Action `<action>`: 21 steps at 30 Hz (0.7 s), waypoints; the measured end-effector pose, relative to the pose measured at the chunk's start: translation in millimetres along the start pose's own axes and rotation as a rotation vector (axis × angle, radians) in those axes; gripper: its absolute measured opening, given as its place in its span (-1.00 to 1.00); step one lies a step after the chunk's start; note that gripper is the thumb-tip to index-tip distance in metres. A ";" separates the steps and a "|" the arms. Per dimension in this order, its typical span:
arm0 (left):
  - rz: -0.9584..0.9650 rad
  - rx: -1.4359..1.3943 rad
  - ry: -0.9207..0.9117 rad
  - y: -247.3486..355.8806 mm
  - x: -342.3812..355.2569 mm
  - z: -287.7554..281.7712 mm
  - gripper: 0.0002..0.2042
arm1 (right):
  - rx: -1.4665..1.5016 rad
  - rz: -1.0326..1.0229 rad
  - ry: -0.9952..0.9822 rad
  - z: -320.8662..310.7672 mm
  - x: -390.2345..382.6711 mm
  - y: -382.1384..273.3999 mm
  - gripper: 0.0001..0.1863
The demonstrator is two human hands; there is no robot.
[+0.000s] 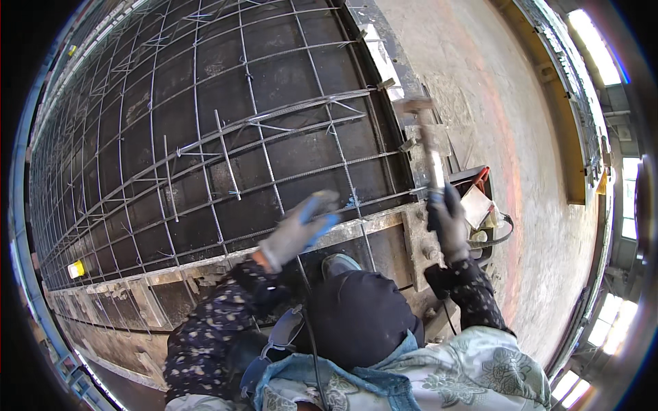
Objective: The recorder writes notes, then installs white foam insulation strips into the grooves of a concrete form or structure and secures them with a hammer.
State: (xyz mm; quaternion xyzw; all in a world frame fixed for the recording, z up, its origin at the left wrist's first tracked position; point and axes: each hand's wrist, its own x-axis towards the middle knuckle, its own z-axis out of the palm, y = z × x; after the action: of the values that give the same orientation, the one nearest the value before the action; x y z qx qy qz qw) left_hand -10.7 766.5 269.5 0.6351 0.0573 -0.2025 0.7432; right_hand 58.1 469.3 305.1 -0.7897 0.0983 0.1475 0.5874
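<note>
We grip the hammer (437, 166) by its handle, the fingers of our gloved right hand (450, 222) closed around it. The hammer head, blurred, is near the form's side rail (382, 56); we cannot tell whether they touch. Our gloved left hand (295, 234), also blurred, has its fingers spread wide above the rebar mesh (274, 181) near the front rail (384, 222).
</note>
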 end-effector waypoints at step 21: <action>-0.219 0.027 0.364 -6.3 -121.9 -139.2 -0.76 | 0.378 0.271 0.129 -24.6 36.0 19.0 -0.86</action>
State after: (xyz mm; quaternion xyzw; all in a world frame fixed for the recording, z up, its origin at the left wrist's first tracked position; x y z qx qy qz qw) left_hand -100.2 928.3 279.4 0.6609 0.2565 -0.1651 0.6857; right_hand 88.5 440.8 282.0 -0.6531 0.2665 0.1530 0.6921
